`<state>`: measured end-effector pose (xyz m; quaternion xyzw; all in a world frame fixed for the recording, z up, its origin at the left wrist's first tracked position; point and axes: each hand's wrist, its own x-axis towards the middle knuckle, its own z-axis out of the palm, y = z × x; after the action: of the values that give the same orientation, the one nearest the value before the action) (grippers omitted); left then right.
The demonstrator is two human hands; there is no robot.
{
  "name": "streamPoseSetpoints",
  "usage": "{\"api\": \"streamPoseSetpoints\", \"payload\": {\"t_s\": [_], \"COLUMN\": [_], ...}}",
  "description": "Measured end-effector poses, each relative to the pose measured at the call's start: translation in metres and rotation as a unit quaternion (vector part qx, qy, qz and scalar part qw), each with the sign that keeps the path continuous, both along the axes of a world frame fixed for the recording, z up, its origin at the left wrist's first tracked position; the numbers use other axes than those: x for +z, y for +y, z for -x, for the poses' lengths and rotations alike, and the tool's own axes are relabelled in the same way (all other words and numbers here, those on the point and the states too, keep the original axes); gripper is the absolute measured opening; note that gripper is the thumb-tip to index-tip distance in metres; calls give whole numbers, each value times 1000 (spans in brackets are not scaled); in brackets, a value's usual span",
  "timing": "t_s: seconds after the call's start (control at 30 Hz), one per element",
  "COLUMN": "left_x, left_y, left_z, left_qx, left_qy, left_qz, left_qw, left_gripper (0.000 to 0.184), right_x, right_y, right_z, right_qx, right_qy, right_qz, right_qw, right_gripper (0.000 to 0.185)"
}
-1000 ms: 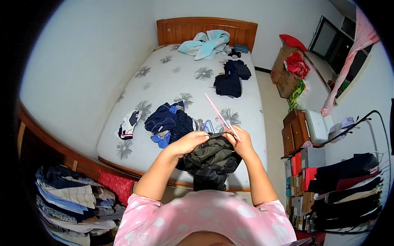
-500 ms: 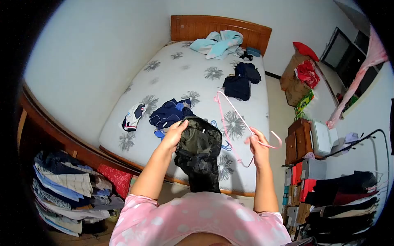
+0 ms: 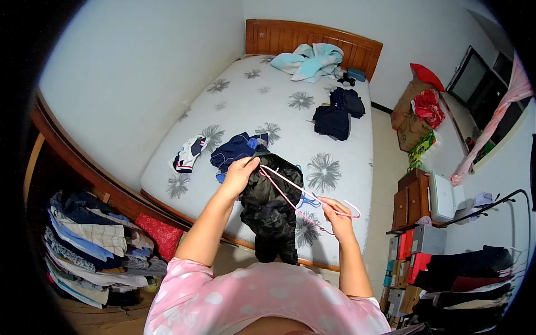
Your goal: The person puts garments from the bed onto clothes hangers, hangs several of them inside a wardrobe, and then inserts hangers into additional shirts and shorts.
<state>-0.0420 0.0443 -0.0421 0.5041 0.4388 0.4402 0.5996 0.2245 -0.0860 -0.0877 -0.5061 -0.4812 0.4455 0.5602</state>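
My left hand [image 3: 240, 177] is closed on the waist of dark camouflage trousers [image 3: 269, 220], which hang down in front of me with the waist opening facing up. My right hand [image 3: 338, 219] grips a pink hanger [image 3: 290, 182] close to its hook. The far end of the hanger lies over the waist opening, near my left fingers; whether it touches the cloth I cannot tell. Behind the trousers, a navy and blue garment [image 3: 234, 153] lies crumpled on the bed, with blue hangers [image 3: 309, 200] partly hidden beside it.
The bed [image 3: 223, 120] carries a white top [image 3: 188, 153], folded dark clothes [image 3: 332, 123] and a light blue blanket [image 3: 310, 61]. Clothes are stacked on a shelf [image 3: 100, 245] at lower left. Shoe boxes [image 3: 429, 244] and a hanging rack [image 3: 516, 192] stand on the right.
My right hand has moved left and slightly down, bringing the hanger's far end from beside the trousers to over their waist. My left hand keeps its hold. The view has shifted slightly.
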Motion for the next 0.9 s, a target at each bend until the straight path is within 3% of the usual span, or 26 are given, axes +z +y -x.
{"api": "streamPoseSetpoints", "payload": {"t_s": [0.23, 0.37, 0.43, 0.57, 0.63, 0.77, 0.9], "left_x": [-11, -24, -8, -6, -4, -3, 13], "left_y": [-4, 6, 1, 7, 9, 10, -2], "left_z": [-7, -3, -1, 0, 2, 3, -4], "left_qx": [33, 43, 28, -4, -17, 3, -6], "left_qy": [88, 35, 59, 113, 114, -2, -42], "left_qz": [-100, -66, -61, -71, -29, -38, -12], "left_qw": [991, 996, 996, 991, 993, 999, 999], "left_gripper": [28, 28, 28, 26, 26, 26, 26], "right_x": [0, 24, 30, 22, 19, -8, -6], "right_y": [-2, -8, -8, -8, -11, -3, -7], "right_z": [0, 5, -4, -13, -6, -5, 5], "right_qx": [87, 104, 113, 111, 106, 62, -8], "right_qy": [45, 70, 55, -44, -39, -135, -204], "right_qz": [81, 84, 75, 9, 26, -38, -123], "right_qw": [992, 989, 989, 993, 993, 988, 971], "right_gripper": [27, 27, 27, 25, 23, 22, 20]}}
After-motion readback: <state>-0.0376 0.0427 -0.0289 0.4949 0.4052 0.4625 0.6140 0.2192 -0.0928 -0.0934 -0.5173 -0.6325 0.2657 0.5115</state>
